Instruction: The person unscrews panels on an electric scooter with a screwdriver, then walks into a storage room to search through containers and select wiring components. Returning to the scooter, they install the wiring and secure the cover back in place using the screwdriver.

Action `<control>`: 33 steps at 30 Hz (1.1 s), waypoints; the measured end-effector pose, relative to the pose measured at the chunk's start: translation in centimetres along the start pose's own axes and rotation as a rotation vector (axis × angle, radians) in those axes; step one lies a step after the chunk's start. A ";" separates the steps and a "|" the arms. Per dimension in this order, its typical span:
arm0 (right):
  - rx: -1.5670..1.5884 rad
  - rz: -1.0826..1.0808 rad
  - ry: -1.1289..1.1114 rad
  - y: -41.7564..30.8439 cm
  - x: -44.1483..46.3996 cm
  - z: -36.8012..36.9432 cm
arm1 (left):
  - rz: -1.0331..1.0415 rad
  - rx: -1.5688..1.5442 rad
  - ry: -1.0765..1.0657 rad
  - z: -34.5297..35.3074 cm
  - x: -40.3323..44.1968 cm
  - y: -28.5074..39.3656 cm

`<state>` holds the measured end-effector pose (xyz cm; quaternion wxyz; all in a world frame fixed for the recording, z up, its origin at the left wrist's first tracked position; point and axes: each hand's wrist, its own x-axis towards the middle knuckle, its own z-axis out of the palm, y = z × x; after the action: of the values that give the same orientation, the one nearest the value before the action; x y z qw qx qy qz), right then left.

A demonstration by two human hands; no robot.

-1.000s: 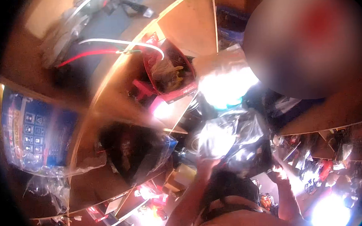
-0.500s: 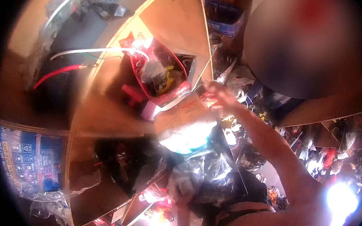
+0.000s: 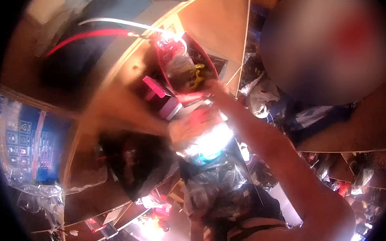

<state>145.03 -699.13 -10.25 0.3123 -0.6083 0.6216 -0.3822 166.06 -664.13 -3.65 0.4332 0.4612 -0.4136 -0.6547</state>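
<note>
A red-rimmed open box [image 3: 214, 67] tilts in front of me, holding clear plastic and something yellow [image 3: 197, 76]. My right hand [image 3: 218, 92] is at its near right corner, its fingers smeared by motion. Below the box lies a brown, cardboard-like piece [image 3: 182, 132], strongly lit along its near edge. Close to my body is a crumpled clear plastic bag [image 3: 222, 180] over something dark. My left hand [image 3: 198, 209] is at the bag's lower left edge and appears closed on it, though shadow hides most of its fingers.
Red and white wires [image 3: 96, 33] stick out at upper left. A blue printed carton [image 3: 28, 138] stands at far left. Someone is at upper right, blurred out. Small goods and plastic wrappings [image 3: 261, 97] lie to the right. A tan smear [image 3: 127, 108] crosses the middle left.
My view has shifted, so the red box and wires appear further right and higher. My right hand has come nearer the box's corner. My left hand stays by the bag.
</note>
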 end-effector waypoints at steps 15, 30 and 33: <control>1.230 0.399 0.122 4.0 -19.6 -24.4 | 0.034 -0.032 0.084 -2.2 -2.2 -0.9; 1.177 0.649 0.612 5.6 -47.5 -24.3 | 0.016 0.050 -0.060 -0.6 -1.9 -0.9; 1.146 0.651 0.646 6.7 -48.4 -23.4 | 0.012 0.084 -0.076 -0.4 -2.1 -0.7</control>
<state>124.74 -648.92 -7.68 0.4802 0.0090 0.5345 -0.6955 166.78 -662.03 -3.90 0.4012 0.4515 -0.4597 -0.6511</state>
